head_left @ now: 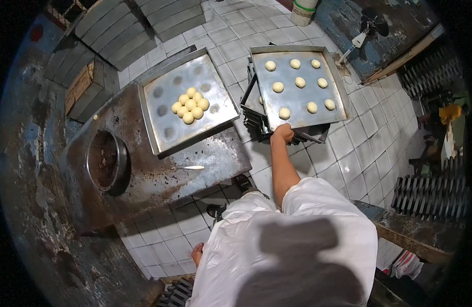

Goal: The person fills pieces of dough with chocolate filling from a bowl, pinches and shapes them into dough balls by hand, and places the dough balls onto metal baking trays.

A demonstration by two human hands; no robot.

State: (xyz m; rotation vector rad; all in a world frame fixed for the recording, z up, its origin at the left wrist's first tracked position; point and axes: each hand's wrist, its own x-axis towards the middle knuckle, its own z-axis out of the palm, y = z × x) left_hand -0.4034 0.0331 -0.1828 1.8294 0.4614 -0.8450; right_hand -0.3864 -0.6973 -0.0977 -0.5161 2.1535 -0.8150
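My right hand (pixel 283 133) is closed on the near edge of a metal baking tray (pixel 289 122), its arm stretched forward. Several round pale dough balls (pixel 300 82) sit spaced in rows on that tray, which rests on a stack of other trays. Low at my left side hangs my left hand (pixel 197 254), partly covered by my white shirt; its fingers do not show clearly. On the table to the left, a second baking tray (pixel 161 92) bears a tight cluster of yellowish balls (pixel 190 106) and several dark round marks.
The worn table (pixel 215 158) also bears a round metal bowl (pixel 124 162) with dark brown contents and a light-handled utensil (pixel 189 168). Stacked metal tins (pixel 113 33) line the back left. A small fan (pixel 361 38) stands at the upper right. White tiles (pixel 343 163) cover the floor.
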